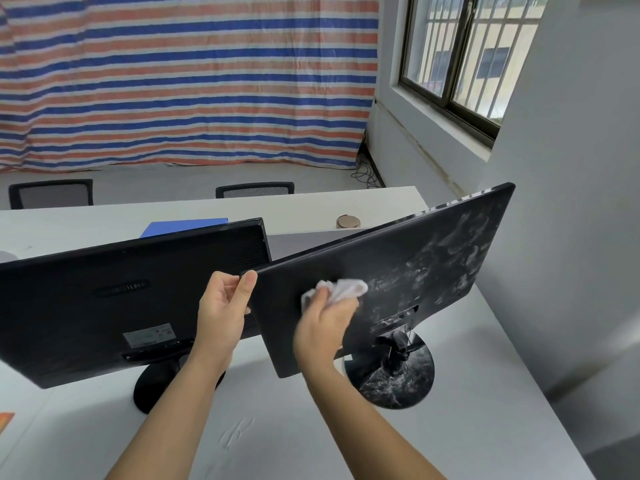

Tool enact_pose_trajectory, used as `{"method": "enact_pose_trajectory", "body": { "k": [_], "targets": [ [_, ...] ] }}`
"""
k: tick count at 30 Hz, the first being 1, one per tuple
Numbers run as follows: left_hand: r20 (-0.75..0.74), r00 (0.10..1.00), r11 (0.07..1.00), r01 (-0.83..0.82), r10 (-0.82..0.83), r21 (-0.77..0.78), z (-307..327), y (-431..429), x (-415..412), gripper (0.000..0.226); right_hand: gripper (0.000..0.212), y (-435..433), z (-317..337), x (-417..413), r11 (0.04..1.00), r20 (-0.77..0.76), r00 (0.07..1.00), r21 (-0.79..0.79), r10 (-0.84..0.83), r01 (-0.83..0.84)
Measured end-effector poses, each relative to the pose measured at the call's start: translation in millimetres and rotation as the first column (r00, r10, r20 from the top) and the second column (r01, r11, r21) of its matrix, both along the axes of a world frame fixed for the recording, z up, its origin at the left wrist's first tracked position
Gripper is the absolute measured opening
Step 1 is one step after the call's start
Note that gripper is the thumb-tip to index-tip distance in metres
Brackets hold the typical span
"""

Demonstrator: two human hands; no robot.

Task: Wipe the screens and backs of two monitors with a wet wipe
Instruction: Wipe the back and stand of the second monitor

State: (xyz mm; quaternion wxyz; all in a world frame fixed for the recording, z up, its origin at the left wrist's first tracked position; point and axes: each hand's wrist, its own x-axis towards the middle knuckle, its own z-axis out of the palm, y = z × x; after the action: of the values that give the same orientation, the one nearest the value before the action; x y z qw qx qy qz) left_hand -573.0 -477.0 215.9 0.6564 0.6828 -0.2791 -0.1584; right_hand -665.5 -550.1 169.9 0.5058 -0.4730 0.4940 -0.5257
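Two black monitors stand on a white table [450, 427] with their backs toward me. The left monitor [104, 306] has a label low on its back. The right monitor [398, 268] is turned at an angle, and pale wet streaks cover the right half of its back. My left hand [225, 310] grips the right monitor's left edge, thumb on the back. My right hand [325, 323] presses a crumpled white wet wipe [346, 289] against the middle of that back, above the stand's neck. The hand is slightly blurred. Both screens face away and are hidden.
The right monitor's round glossy base [398, 379] sits near the table's right edge. A blue folder [183, 227] and a small round brown object [348, 222] lie on the far desk. Two mesh chairs [254, 189] stand behind it. A wall with a window is at the right.
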Motion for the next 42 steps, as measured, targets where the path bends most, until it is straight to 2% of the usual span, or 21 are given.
{"method": "enact_pose_trajectory", "body": {
  "k": [1,3,6,8,10,11,12,14,17,20,22,24,25,27,29,31,33,36,39,42],
  "targets": [
    [0.009,1.000,1.000,-0.001,0.001,0.003,0,-1,0,0.041,0.019,1,9,7,0.996,-0.025,1.000,-0.094,0.003,-0.006],
    [0.029,1.000,1.000,-0.003,0.002,0.008,0,-1,-1,0.037,0.022,3,11,15,0.983,-0.075,0.997,-0.185,-0.001,-0.013],
    [0.016,1.000,1.000,-0.025,0.025,-0.002,0,-3,-2,0.036,0.025,2,-17,13,0.988,-0.144,0.984,-0.131,-0.106,0.087],
    [0.014,0.999,0.999,-0.037,0.037,0.003,0,-3,0,0.035,0.034,-6,-47,8,0.982,-0.124,0.987,0.145,-0.102,0.120],
    [0.029,0.999,0.999,-0.033,0.032,0.021,0,-1,2,0.038,0.043,-10,-71,-6,0.891,-0.029,0.999,0.454,0.030,-0.014],
    [0.038,0.999,0.999,-0.027,0.025,0.028,0,0,2,0.039,0.044,-15,-84,-12,0.852,-0.068,0.993,0.521,0.093,-0.044],
    [0.048,0.999,0.999,-0.019,0.017,0.031,1,1,2,0.040,0.042,-15,-83,-15,0.806,-0.043,0.995,0.589,0.093,-0.049],
    [0.061,0.998,0.999,-0.011,0.009,0.030,1,0,0,0.039,0.036,-10,-66,-13,0.887,-0.105,0.988,0.459,0.112,-0.052],
    [0.059,0.998,0.999,-0.035,0.034,0.017,1,-3,-3,0.035,0.025,-4,-17,-3,0.994,-0.070,0.998,0.108,0.000,0.008],
    [0.070,0.996,0.998,-0.061,0.060,0.015,-1,-3,-3,0.035,0.015,-6,19,-2,0.977,-0.077,0.997,-0.208,0.020,-0.036],
    [0.088,0.995,0.998,-0.058,0.056,0.024,-1,-3,-3,0.034,0.013,-11,16,-6,0.952,-0.106,0.994,-0.297,0.037,-0.067],
    [0.089,0.994,0.998,-0.064,0.062,0.022,-1,-4,-3,0.034,0.012,-13,-4,-8,0.956,-0.121,0.993,-0.289,0.012,-0.047],
    [0.087,0.994,0.997,-0.073,0.071,0.021,0,-5,-3,0.034,0.010,-15,-20,-11,0.973,-0.128,0.992,-0.227,0.002,-0.031],
    [0.080,0.993,0.996,-0.090,0.088,0.025,1,-7,-3,0.033,0.009,-16,-53,-19,0.999,-0.167,0.985,0.005,0.054,-0.053],
    [0.077,0.993,0.995,-0.094,0.092,0.025,2,-6,-2,0.032,0.015,-13,-75,-28,0.967,-0.240,0.956,0.228,0.170,-0.115],
    [0.076,0.993,0.996,-0.088,0.086,0.028,2,-5,-3,0.034,0.023,-8,-77,-32,0.973,-0.220,0.965,0.207,0.145,-0.099],
    [0.074,0.994,0.997,-0.079,0.077,0.020,2,-5,-5,0.036,0.031,-5,-62,-30,0.994,-0.175,0.980,0.065,0.094,-0.083],
    [0.091,0.993,0.997,-0.074,0.072,0.018,2,-5,-8,0.035,0.030,-4,-43,-28,0.989,-0.121,0.983,-0.034,0.141,-0.146],
    [0.089,0.993,0.997,-0.078,0.076,0.021,2,-3,-7,0.034,0.036,-7,-57,-35,0.993,-0.098,0.988,0.016,0.122,-0.121],
    [0.085,0.995,0.998,-0.063,0.061,0.022,4,0,-8,0.034,0.041,-7,-74,-44,0.993,-0.147,0.987,0.105,0.071,-0.056]
  ]
}}
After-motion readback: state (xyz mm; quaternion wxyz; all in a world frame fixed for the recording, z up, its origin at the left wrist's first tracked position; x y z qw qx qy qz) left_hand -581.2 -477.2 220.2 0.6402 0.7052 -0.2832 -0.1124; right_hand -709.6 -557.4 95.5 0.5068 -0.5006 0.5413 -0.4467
